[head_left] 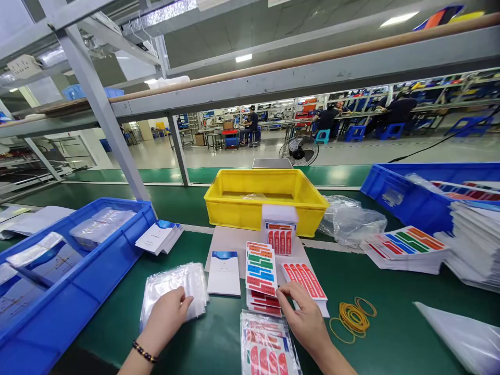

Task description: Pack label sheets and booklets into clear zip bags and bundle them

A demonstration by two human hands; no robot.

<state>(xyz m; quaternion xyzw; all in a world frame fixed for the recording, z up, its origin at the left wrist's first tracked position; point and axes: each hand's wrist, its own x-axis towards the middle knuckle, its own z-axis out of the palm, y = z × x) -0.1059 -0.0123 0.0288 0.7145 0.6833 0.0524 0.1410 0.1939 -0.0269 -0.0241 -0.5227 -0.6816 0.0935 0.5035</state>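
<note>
My left hand (169, 311), with a beaded bracelet at the wrist, is over a stack of clear plastic bags (195, 284). Its fingers are curled in, and whatever is between them is hidden. At the right edge of a sheet of coloured labels (261, 268), my right hand (302, 315) has its thumb and forefinger closed on the corner. More red label sheets (263, 302) show under that sheet. Nearest me lies a clear bag packed with label sheets (267, 344). A white booklet (224, 273) with a blue top lies between the hands, and a stack of red labels (307, 281) beside my right hand.
A yellow bin (265, 213) stands at the back, with a block of label cards (279, 229) before it. Blue bins (105, 276) flank both sides. Rubber bands (353, 319), crumpled plastic (351, 221) and a label stack (406, 249) lie right; booklets (158, 237) lie left.
</note>
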